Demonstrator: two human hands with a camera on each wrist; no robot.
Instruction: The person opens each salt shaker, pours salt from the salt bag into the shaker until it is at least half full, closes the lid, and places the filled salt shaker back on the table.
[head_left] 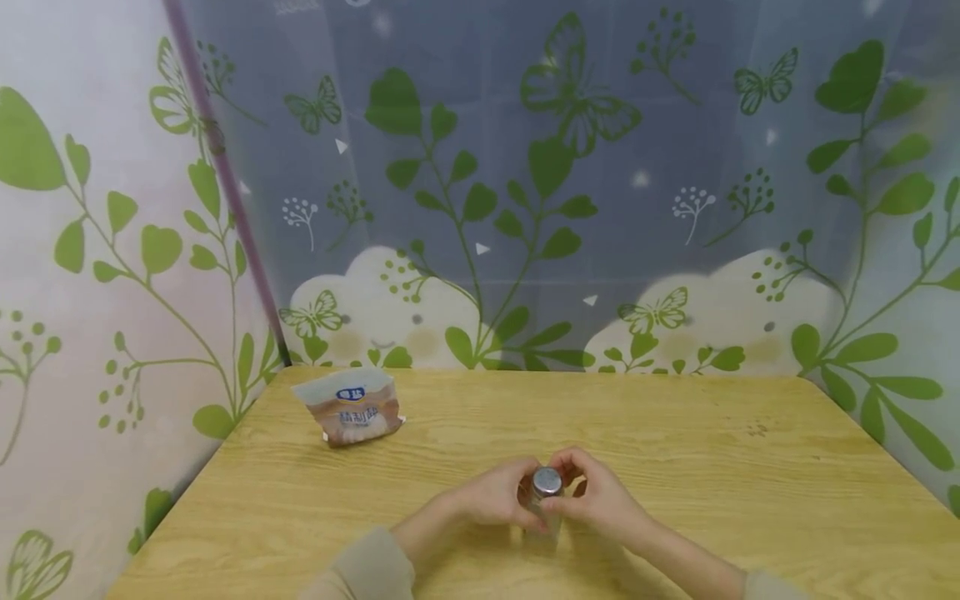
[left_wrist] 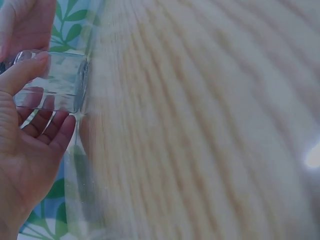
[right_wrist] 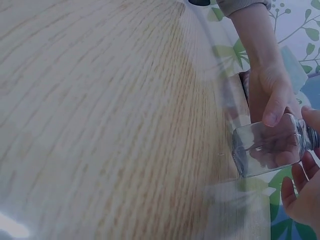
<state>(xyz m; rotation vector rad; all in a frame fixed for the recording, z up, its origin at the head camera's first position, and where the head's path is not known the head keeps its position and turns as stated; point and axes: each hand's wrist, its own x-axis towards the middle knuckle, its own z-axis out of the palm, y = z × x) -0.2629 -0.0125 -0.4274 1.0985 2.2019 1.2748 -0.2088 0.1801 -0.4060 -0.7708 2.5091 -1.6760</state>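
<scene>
A small square-sided clear glass bottle (head_left: 545,527) with a silver cap (head_left: 547,478) stands upright near the table's front, between both hands. My left hand (head_left: 495,497) grips its body, with the thumb on one side and the fingers round the other. The left wrist view shows the see-through bottle (left_wrist: 62,82) with fingers behind the glass. At the top, my right hand (head_left: 606,500) pinches the cap between thumb and fingers. In the right wrist view the bottle's (right_wrist: 265,150) base is close to the tabletop, and the cap lies mostly out of frame.
A white and brown printed plastic bag (head_left: 358,412) stands at the back left of the wooden table (head_left: 712,450). Behind and beside the table hang patterned curtains (head_left: 510,208), and a dark pole (head_left: 225,175) runs down the left corner. Small specks (head_left: 757,430) mark the back right tabletop.
</scene>
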